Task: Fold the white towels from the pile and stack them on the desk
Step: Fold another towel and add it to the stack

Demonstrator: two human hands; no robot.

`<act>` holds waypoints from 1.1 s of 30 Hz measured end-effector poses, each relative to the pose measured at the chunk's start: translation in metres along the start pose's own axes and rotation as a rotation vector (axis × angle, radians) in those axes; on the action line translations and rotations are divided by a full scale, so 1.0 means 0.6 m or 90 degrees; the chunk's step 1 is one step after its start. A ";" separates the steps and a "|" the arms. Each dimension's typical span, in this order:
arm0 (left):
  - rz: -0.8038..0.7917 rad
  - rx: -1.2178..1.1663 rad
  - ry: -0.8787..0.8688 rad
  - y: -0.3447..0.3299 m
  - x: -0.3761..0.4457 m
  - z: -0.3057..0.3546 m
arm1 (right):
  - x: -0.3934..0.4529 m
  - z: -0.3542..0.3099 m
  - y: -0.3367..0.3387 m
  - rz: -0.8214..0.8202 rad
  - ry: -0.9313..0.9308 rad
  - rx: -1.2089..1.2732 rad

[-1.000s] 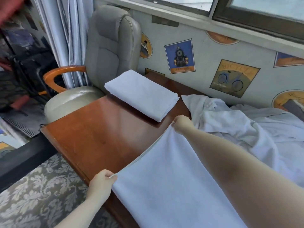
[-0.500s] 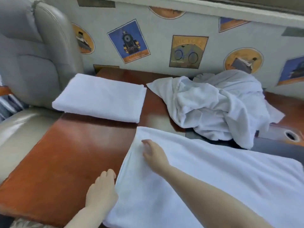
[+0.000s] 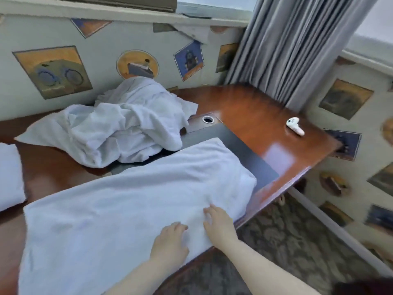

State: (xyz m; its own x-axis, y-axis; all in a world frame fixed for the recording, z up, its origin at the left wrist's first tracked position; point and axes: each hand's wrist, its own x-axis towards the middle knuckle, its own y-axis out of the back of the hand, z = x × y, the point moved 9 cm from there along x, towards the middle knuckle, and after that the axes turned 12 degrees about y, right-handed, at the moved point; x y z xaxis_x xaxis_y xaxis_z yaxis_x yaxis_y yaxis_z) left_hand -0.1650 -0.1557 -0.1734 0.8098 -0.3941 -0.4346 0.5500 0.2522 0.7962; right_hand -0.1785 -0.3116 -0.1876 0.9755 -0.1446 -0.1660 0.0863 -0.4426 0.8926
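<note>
- Towel (image 3: 131, 201) lies spread flat along the near edge of the desk (image 3: 265, 124), its right end partly over a dark pad (image 3: 251, 158).
- Both hands rest on its near right part: the left hand (image 3: 170, 243) lies with loosely spread fingers on the cloth, and the right hand (image 3: 219, 226) lies just beside it, fingers straight and flat. Neither hand grasps anything.
- Behind it sits the pile (image 3: 119, 126) of crumpled white towels, touching the wall; a folded towel (image 3: 8, 177) shows at the left edge of the desk.
- Handling, as I judge it: the cloth looks soft, limp and light, thick terry that will sag and crease if lifted by one point. It should not slip much on itself, though it may slide on the polished wood.
- Best hold, I think: pinch the two corners of the right end, one per hand, and carry them over to the left end so the edges meet.
- Writing: none can be read. The wall pictures of a ship and a locomotive carry small captions, too blurred to make out. A white controller (image 3: 294, 125) on the desk shows no legible brand.
</note>
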 end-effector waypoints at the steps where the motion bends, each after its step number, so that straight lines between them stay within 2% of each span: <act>1: -0.002 -0.003 -0.009 -0.013 0.006 0.030 | -0.010 0.026 0.015 0.007 -0.021 0.014; 4: 0.009 -0.026 -0.014 -0.042 0.037 0.112 | -0.032 0.099 0.052 0.038 -0.055 0.065; 8: 0.054 -0.089 -0.003 -0.083 0.074 0.236 | -0.052 0.198 0.114 0.065 -0.041 0.124; 12: 0.131 -0.131 -0.004 -0.105 0.106 0.344 | -0.034 0.298 0.167 0.062 -0.043 0.174; 15: 0.151 -0.129 0.015 -0.117 0.131 0.380 | -0.001 0.353 0.180 0.053 -0.096 0.241; 20: 0.158 -0.073 0.065 -0.126 0.168 0.367 | 0.079 0.388 0.142 0.003 -0.253 0.512; 22: 0.180 -0.052 0.095 -0.116 0.185 0.350 | 0.112 0.374 0.131 -0.034 -0.229 0.534; 24: 0.201 -0.037 0.120 -0.100 0.200 0.337 | 0.137 0.361 0.137 -0.028 -0.187 0.530; 27: 0.228 -0.084 0.167 -0.078 0.210 0.325 | 0.176 0.332 0.190 0.003 -0.046 0.494; 30: 0.258 -0.073 0.183 -0.059 0.216 0.330 | 0.215 0.279 0.243 -0.052 0.094 0.390; 32: 0.258 -0.078 0.200 -0.052 0.215 0.328 | 0.238 0.251 0.259 -0.085 0.097 0.361; 33: 0.262 -0.103 0.210 -0.049 0.213 0.323 | 0.249 0.237 0.259 -0.113 0.078 0.396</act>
State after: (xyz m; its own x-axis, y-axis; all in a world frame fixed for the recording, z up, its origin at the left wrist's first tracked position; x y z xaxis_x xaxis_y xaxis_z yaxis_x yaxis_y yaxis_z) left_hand -0.1174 -0.3848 -0.1710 0.9712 0.0576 -0.2310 0.1778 0.4699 0.8646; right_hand -0.0483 -0.5279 -0.1337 0.9763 0.0638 -0.2069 0.1513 -0.8845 0.4414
